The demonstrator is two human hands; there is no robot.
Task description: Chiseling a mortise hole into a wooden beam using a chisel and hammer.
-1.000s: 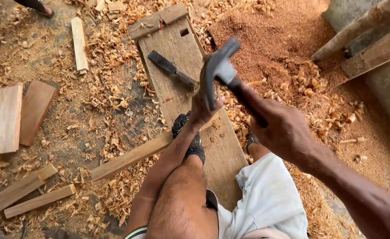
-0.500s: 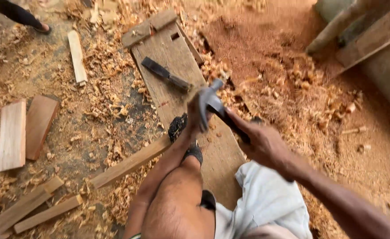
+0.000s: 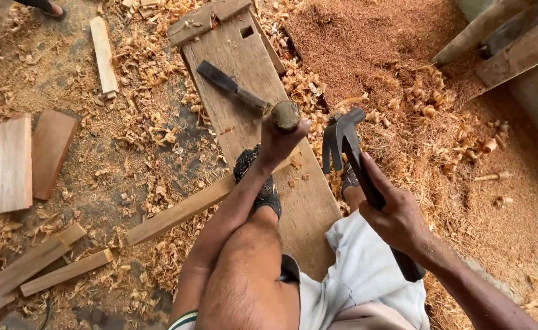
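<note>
Over the plank [image 3: 299,195], the left hand [image 3: 278,143] is clamped on the chisel [image 3: 238,91], whose blade points to 10 o'clock along the wood. At 3 o'clock from it the right hand [image 3: 397,217] grips the hammer [image 3: 342,137], now lowered beside the handle after being raised a moment ago, so a blow seems just delivered. Shavings [image 3: 159,128] lie all round. The chisel edge's bite is hard to make out; the hammer's shaft end hides behind the wrist.

Bare arms, light shorts, dark sandals

Pale grey-white cloth shorts [image 3: 367,275] fill the lower centre; a green-and-white striped hem edge [image 3: 183,319] shows at the bottom, and a black strapped sandal [image 3: 257,183] sits mid-frame on the foot; both forearms are sleeveless.
</note>
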